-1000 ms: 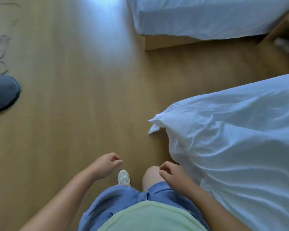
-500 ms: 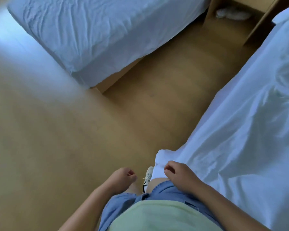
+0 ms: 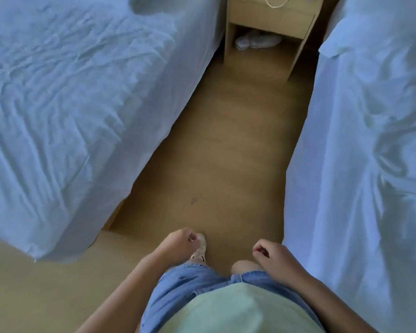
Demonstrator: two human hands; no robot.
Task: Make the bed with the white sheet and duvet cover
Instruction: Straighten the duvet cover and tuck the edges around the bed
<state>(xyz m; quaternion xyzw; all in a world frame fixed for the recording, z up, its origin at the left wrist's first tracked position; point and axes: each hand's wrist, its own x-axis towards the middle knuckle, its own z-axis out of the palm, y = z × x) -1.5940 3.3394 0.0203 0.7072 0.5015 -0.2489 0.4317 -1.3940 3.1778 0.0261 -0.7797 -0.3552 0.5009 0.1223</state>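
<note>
While both hands hang loosely curled in front of the hips and hold nothing, the person stands at the near end of the aisle between two beds. The left hand (image 3: 180, 243) is over bare floor (image 3: 214, 152). The right hand (image 3: 271, 254) is just beside the hanging edge of the white bedding (image 3: 360, 164) on the right bed, with no contact that can be seen. That bedding lies loose and rumpled and drapes down the bed's side. Its long axis runs away from the person toward the nightstand (image 3: 269, 20). The sheet (image 3: 70, 104) on the left bed is creased but pulled over its corner, and lies apart from the left hand. By this layout the right hand is nearer the work, so the next grasp looks like a short reach rightward to the draped edge.
</note>
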